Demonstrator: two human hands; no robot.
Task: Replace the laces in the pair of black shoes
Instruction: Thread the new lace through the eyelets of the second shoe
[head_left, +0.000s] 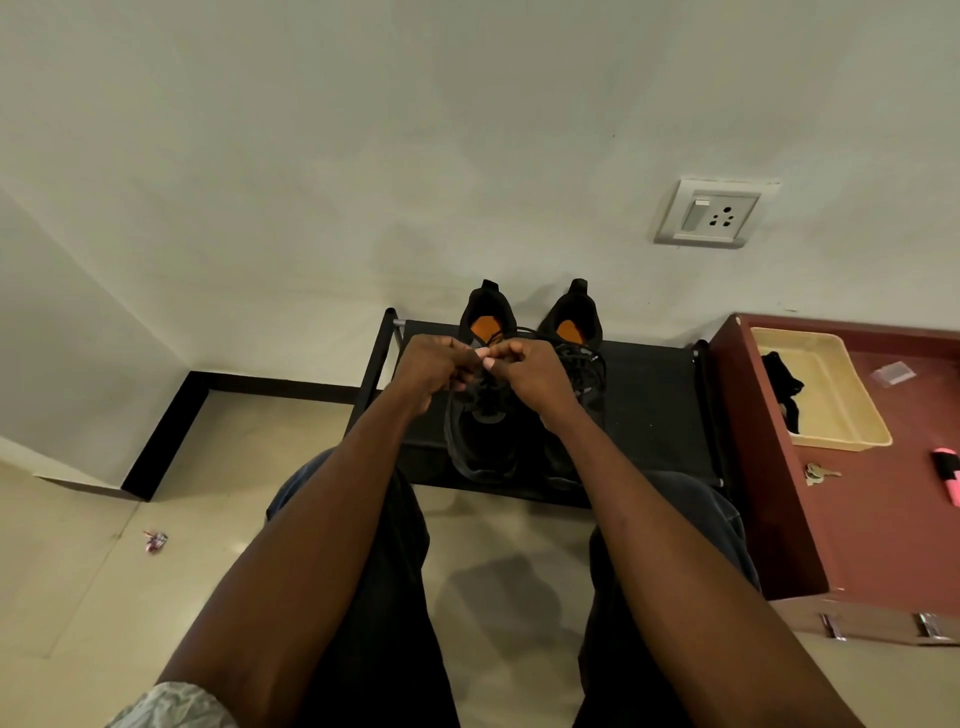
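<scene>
Black lace (485, 340) pinched between left hand (434, 371) and right hand (535, 376); left shoe (480, 441) eyelets hidden.

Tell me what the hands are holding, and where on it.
Both hands, left hand and right hand, pinch a black lace over the left shoe; where along it is unclear.

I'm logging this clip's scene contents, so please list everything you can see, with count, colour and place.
shoes: two, black with orange insoles, side by side on the rack
lace: black, loose on the right-side shoe
rack: one, black, against the wall
cabinet: one, reddish brown, right of the rack
tray: one, cream, on the cabinet, dark cloth inside
keys: one bunch, metal, on the cabinet
pink object: one, cabinet's right edge
wall socket: one, white
wrapper: one, pinkish, on the floor
left hand: pinching something over the left-side shoe
right hand: likewise
</scene>
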